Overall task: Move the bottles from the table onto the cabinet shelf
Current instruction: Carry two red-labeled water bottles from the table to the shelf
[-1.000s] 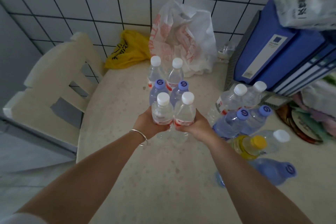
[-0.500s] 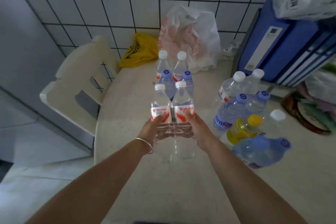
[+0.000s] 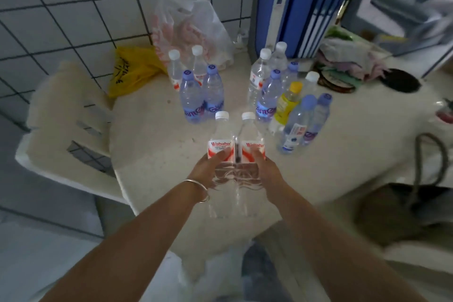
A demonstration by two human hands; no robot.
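Two clear plastic bottles with white caps and red-and-white labels are up off the pale speckled surface (image 3: 157, 144), side by side and touching. The left hand (image 3: 208, 171) is wrapped around the left clear bottle (image 3: 220, 140), fingers curled over the lower edge of its label, and the right hand (image 3: 267, 174) grips the right clear bottle (image 3: 252, 140) the same way. Both bottles stand upright and you can see straight through the ribbed lower halves, which blur out against the arms and surface.

Further back on the surface there's a group of four: two blue-tinted bottles with blue caps (image 3: 201, 95) in front, two clear white-capped ones (image 3: 186, 66) behind. To the right sits a bigger cluster (image 3: 277, 88) of clear and blue bottles plus a yellow bottle with a yellow cap (image 3: 288, 103); they overlap so much I can't count them properly.

No cabinet shelf anywhere I can make out. The right edge is smeared, and the bottom is blurry too.
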